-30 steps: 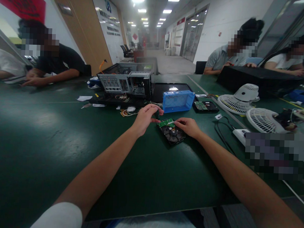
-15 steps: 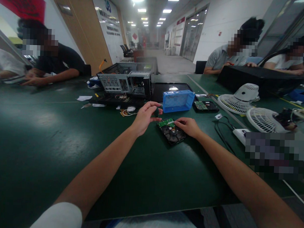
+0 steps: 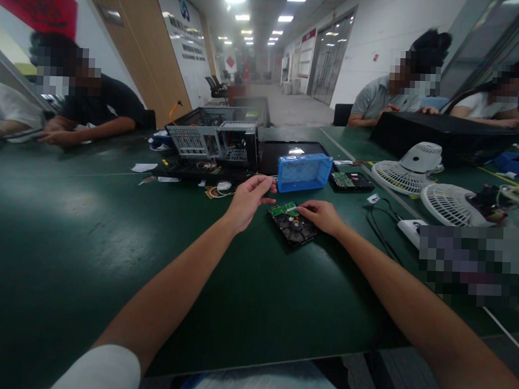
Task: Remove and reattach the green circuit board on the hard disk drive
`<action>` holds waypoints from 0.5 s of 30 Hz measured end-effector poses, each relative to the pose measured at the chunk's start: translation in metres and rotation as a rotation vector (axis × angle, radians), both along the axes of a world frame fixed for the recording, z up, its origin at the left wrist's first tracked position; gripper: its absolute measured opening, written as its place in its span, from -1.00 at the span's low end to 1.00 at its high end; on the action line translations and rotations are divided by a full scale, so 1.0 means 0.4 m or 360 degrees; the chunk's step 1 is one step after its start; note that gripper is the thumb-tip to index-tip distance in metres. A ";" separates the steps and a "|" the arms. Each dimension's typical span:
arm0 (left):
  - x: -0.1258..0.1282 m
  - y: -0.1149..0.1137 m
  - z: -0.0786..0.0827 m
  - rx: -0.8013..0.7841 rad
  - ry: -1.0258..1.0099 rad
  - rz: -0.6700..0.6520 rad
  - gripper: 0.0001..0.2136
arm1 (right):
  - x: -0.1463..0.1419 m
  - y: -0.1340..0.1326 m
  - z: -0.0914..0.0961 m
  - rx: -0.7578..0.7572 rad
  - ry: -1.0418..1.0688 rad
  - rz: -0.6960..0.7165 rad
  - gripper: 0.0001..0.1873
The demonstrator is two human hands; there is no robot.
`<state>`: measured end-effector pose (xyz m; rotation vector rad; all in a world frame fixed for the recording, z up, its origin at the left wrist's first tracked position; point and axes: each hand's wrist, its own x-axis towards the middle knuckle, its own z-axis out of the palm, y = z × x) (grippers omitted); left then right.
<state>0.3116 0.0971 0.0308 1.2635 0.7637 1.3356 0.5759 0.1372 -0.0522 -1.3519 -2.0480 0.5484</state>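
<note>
A black hard drive (image 3: pixel 296 228) lies on the green table (image 3: pixel 91 239), its green circuit board (image 3: pixel 284 209) facing up at the far end. My left hand (image 3: pixel 247 201) hovers just left of the drive, fingers curled towards the thumb around something small and dark that I cannot make out. My right hand (image 3: pixel 323 215) rests on the drive's right far corner, its fingertips pressed together against the edge of the circuit board.
Behind the drive stand a blue plastic box (image 3: pixel 305 172), an open computer case (image 3: pixel 214 139) and a second drive (image 3: pixel 351 181). Two white fans (image 3: pixel 407 168) (image 3: pixel 450 204), a black cable (image 3: pixel 380 221) and a white power strip (image 3: pixel 410 228) lie at right. Other people sit at both sides.
My left hand's fingers have shifted slightly above the drive's left edge. The right hand and the drive stay where they were.
</note>
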 end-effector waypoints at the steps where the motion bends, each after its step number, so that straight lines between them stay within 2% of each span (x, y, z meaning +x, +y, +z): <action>1: -0.001 0.001 -0.002 0.0014 0.0028 0.0011 -0.78 | -0.001 -0.001 0.001 0.0001 -0.0002 0.0001 -0.64; 7: -0.008 0.005 -0.008 0.0098 0.0177 0.0119 -0.75 | -0.005 -0.004 0.004 -0.0003 0.0010 -0.0001 -0.65; 15: -0.004 -0.001 -0.003 -0.0060 -0.0061 -0.0032 -0.78 | -0.007 -0.012 0.012 -0.0016 0.0008 -0.0017 -0.62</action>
